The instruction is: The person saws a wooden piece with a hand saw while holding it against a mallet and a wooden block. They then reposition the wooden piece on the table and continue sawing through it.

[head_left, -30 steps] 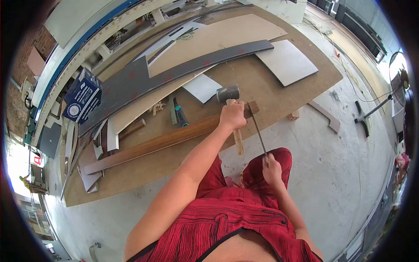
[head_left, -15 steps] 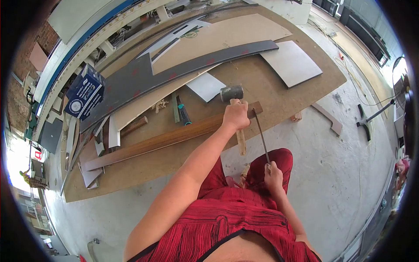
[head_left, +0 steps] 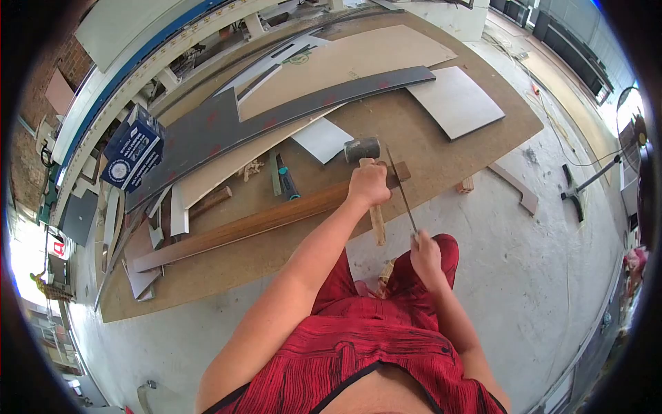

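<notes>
My left hand [head_left: 369,183] is closed around the wooden handle of a black-headed mallet [head_left: 362,149], resting over a long brown wooden board [head_left: 276,217]. The mallet's handle end hangs past the board's near side. In my closed right hand [head_left: 425,257] is the grip of a hand saw [head_left: 405,199], its narrow blade seen almost edge-on. The blade crosses the board close to its right end, just right of my left hand. My fingers hide most of the saw's grip.
The work table [head_left: 476,157] holds a dark grey panel [head_left: 276,119], white boards [head_left: 458,101] and a blue box [head_left: 134,148]. A teal-handled tool [head_left: 287,181] and wood shavings [head_left: 249,168] lie behind the board. A stand [head_left: 578,193] is on the floor at right.
My right hand has pushed forward and slightly left, so the saw's tip now reaches beyond the board's far side. My left hand stays on the mallet, shifted slightly left in view.
</notes>
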Tool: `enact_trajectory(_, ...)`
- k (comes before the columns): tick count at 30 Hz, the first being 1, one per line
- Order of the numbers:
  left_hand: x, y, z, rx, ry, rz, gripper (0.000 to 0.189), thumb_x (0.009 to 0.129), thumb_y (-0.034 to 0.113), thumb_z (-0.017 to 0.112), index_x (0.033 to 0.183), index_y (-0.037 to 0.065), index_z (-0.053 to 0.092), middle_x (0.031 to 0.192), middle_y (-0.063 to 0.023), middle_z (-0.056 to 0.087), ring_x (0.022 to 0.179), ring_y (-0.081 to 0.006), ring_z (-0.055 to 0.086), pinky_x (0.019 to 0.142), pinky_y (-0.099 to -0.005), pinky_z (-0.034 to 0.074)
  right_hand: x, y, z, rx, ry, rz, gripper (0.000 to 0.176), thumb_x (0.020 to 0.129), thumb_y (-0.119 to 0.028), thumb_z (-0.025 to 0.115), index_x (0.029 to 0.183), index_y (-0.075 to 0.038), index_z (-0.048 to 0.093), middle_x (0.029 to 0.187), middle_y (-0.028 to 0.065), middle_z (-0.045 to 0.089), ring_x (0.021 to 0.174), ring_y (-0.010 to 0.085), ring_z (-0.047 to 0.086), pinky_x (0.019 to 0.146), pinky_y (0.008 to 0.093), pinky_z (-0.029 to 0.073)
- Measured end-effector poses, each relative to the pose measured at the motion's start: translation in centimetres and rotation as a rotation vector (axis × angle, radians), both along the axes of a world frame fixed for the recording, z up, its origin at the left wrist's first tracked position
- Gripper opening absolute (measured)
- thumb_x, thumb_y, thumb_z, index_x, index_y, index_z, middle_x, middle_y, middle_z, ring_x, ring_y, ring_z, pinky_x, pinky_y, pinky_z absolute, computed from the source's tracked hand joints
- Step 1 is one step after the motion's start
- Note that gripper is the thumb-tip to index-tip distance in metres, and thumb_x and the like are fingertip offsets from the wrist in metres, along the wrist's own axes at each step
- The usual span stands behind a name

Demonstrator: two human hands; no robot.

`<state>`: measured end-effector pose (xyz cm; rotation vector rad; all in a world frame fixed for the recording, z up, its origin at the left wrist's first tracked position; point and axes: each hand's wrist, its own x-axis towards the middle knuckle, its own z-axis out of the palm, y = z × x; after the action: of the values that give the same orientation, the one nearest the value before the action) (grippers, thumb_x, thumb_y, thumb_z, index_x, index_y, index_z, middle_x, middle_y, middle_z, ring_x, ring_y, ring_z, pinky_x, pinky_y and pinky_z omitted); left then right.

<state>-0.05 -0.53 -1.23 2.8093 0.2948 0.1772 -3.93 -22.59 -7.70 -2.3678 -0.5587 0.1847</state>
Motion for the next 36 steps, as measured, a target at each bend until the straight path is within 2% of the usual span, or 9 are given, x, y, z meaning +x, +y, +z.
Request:
enact_trajectory(4,0.2,0.1,-0.4,0.011,-0.063,0.010,0.037,0.054,0.022,0.068,0.082,0.000,0.056,0.093,-0.0178,0.058,0.096,-0.0308,0.055,0.075,-0.0378,0.050,-4.1,-3.6,-0.5,-0.031,0.112,-0.056,0.015,0.086,-0.018,0.049,0.086,-0.004,0.044,0.069,0.0260,0.056,0.073,0.0450,0.055,0.062,0.0533,0.041)
enact_trajectory(9,0.1,-0.2,-0.1,0.037,-0.004,-0.005,0.038,0.055,0.021,0.067,0.084,0.000,0.057,0.093,-0.0179,0.059,0.095,-0.0311,0.056,0.076,-0.0381,0.050,1.8,2.4,1.5,-0.060,0.063,-0.035,0.016,0.087,-0.021,0.046,0.087,-0.005,0.045,0.074,0.0257,0.057,0.077,0.0454,0.055,0.065,0.0529,0.041)
enact_trajectory(11,-0.2,-0.3,0.5,0.039,-0.014,-0.001,0.038,0.055,0.021,0.067,0.085,0.000,0.057,0.093,-0.0180,0.059,0.093,-0.0314,0.057,0.076,-0.0386,0.050,4.1,5.0,0.4,0.032,-0.063,-0.024,0.018,0.088,-0.024,0.045,0.087,-0.005,0.045,0.075,0.0247,0.058,0.076,0.0459,0.054,0.064,0.0529,0.040)
enact_trajectory(14,0.1,0.0,-0.3,0.036,0.007,0.010,0.038,0.055,0.021,0.066,0.085,0.000,0.057,0.093,-0.0187,0.059,0.090,-0.0321,0.058,0.076,-0.0390,0.050,4.0,4.9,1.0,0.057,-0.062,-0.006,0.019,0.087,-0.024,0.046,0.086,-0.005,0.046,0.073,0.0253,0.057,0.075,0.0462,0.054,0.063,0.0535,0.040)
enact_trajectory(19,0.1,-0.1,-0.1,0.019,-0.011,0.011,0.036,0.055,0.021,0.066,0.083,0.000,0.057,0.091,-0.0184,0.059,0.087,-0.0323,0.059,0.074,-0.0390,0.050,-2.5,-2.3,-0.7,-0.008,0.050,-0.034,0.021,0.089,-0.025,0.046,0.084,-0.004,0.045,0.069,0.0262,0.056,0.071,0.0463,0.055,0.060,0.0543,0.040)
enact_trajectory(23,0.2,-0.1,-0.7,0.032,-0.082,0.017,0.033,0.055,0.021,0.066,0.080,0.000,0.059,0.090,-0.0176,0.058,0.087,-0.0319,0.059,0.073,-0.0389,0.050,-3.9,-3.6,-0.4,-0.059,0.099,-0.063,0.023,0.090,-0.026,0.046,0.083,-0.004,0.044,0.068,0.0261,0.056,0.070,0.0453,0.056,0.060,0.0534,0.041)
enact_trajectory(26,0.1,-0.1,-0.5,0.052,-0.071,0.000,0.031,0.055,0.021,0.066,0.077,0.000,0.059,0.091,-0.0184,0.059,0.086,-0.0319,0.059,0.073,-0.0391,0.051,0.0,-0.2,-0.1,-0.030,-0.015,0.000,0.019,0.087,-0.023,0.048,0.086,-0.004,0.044,0.071,0.0262,0.057,0.072,0.0458,0.056,0.061,0.0528,0.041)
enact_trajectory(31,0.0,0.0,0.0,0.045,0.018,-0.006,0.034,0.055,0.021,0.066,0.079,0.000,0.058,0.092,-0.0197,0.060,0.084,-0.0326,0.061,0.071,-0.0403,0.051,3.9,5.3,1.6,0.006,-0.028,-0.019,0.017,0.086,-0.021,0.049,0.088,-0.004,0.046,0.075,0.0260,0.058,0.077,0.0451,0.055,0.065,0.0527,0.041)
enact_trajectory(36,-0.1,-0.1,0.2,0.024,-0.021,-0.005,0.040,0.055,0.022,0.067,0.086,-0.002,0.056,0.091,-0.0196,0.059,0.088,-0.0318,0.059,0.072,-0.0395,0.051,-0.4,-0.5,-0.4,0.008,0.013,0.022,0.019,0.087,-0.022,0.049,0.086,-0.004,0.044,0.074,0.0266,0.058,0.075,0.0455,0.056,0.062,0.0530,0.042)
